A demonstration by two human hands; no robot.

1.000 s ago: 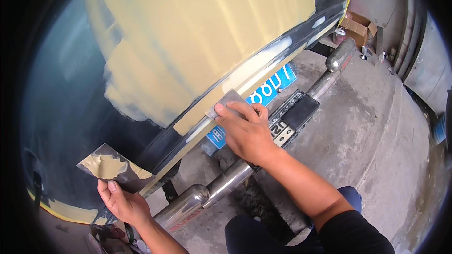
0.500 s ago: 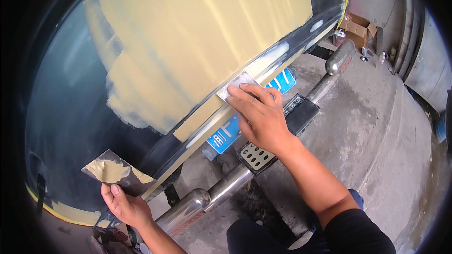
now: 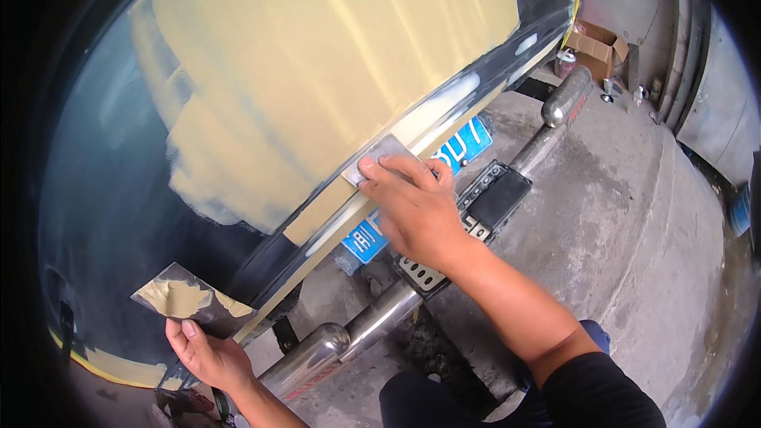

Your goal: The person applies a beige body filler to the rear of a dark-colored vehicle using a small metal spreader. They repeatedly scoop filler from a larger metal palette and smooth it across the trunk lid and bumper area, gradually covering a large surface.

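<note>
A dark vehicle panel fills the upper left, with a broad coat of beige filler (image 3: 317,55) over it. My right hand (image 3: 416,206) grips a flat metal putty spreader (image 3: 384,152), fingertips pressing it against the filler strip along the panel's lower edge. Pale strips lie along that edge on both sides of the spreader. At the lower left, my left hand (image 3: 210,353) pinches the near edge of a thin dark square plate (image 3: 226,315). On this plate sits a lump of beige putty (image 3: 178,297). Part of the blue licence plate (image 3: 468,141) is hidden behind my right hand.
Below the panel runs a shiny tubular bumper (image 3: 384,319) with a perforated step pad (image 3: 422,276). An open cardboard box (image 3: 593,51) and a small lidded container (image 3: 566,63) stand at the upper right on the concrete floor (image 3: 602,254). A blue bucket (image 3: 739,210) is at the far right.
My right hand and its spreader have slid left and slightly down along the lower edge, uncovering more of the licence plate's right part. The whole view has shifted a little; my left hand keeps its hold.
</note>
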